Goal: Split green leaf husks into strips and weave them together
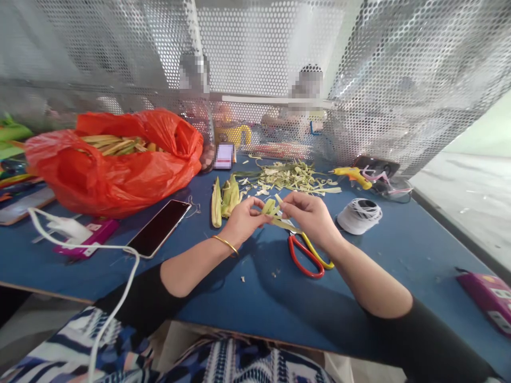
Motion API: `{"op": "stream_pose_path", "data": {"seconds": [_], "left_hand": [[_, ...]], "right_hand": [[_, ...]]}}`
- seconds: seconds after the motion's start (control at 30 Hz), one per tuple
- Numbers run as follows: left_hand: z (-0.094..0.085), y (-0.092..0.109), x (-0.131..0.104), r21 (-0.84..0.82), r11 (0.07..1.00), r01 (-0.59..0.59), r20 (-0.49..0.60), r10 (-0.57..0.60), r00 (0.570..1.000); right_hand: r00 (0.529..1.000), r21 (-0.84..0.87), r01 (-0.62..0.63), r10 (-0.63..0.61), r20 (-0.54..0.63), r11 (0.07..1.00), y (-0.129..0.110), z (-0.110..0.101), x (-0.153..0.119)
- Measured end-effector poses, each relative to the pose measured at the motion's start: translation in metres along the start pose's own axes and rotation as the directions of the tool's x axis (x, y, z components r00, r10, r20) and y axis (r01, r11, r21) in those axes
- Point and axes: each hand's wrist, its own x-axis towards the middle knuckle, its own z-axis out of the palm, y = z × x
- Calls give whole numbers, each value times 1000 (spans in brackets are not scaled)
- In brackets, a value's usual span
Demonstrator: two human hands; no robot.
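My left hand (248, 219) is closed in a pinch on a folded pale-green husk strip (270, 207), above the middle of the table. Close on its right, my right hand (305, 210) pinches a narrow strip of the same husk between thumb and fingers. One strip end hangs below the hands. Scissors (306, 260) with one red and one yellow handle lie beneath them, the blades mostly hidden. Two bundles of green husk (229, 196) lie just beyond my left hand. A heap of shredded husk (289, 176) is spread behind the hands.
A red plastic bag (120, 183) full of dried husks stands at left. Nearby are a phone (159, 227), a white cable (131, 266) and a purple power strip (88, 239). White cord (359, 217) and a yellow glue gun (353, 174) sit right. A perforated metal screen (271, 53) stands behind.
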Motion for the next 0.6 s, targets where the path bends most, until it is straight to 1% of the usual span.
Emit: {"op": "stream_pose_path", "data": {"seconds": [0.13, 0.2, 0.4, 0.6], "left_hand": [[1, 2, -2, 25, 1000, 11, 6, -11, 1000], [2, 3, -3, 32, 999, 24, 11, -24, 1000], [4, 2, -4, 25, 999, 25, 36, -26, 999], [4, 0, -3, 23, 999, 27, 34, -28, 999]], "right_hand": [[985, -51, -130, 135, 107, 990, 6, -1, 4], [976, -71, -165, 173, 135, 984, 9, -1, 5], [966, -78, -193, 203, 158, 978, 12, -1, 7], [964, -70, -219, 227, 140, 973, 12, -1, 8]]}}
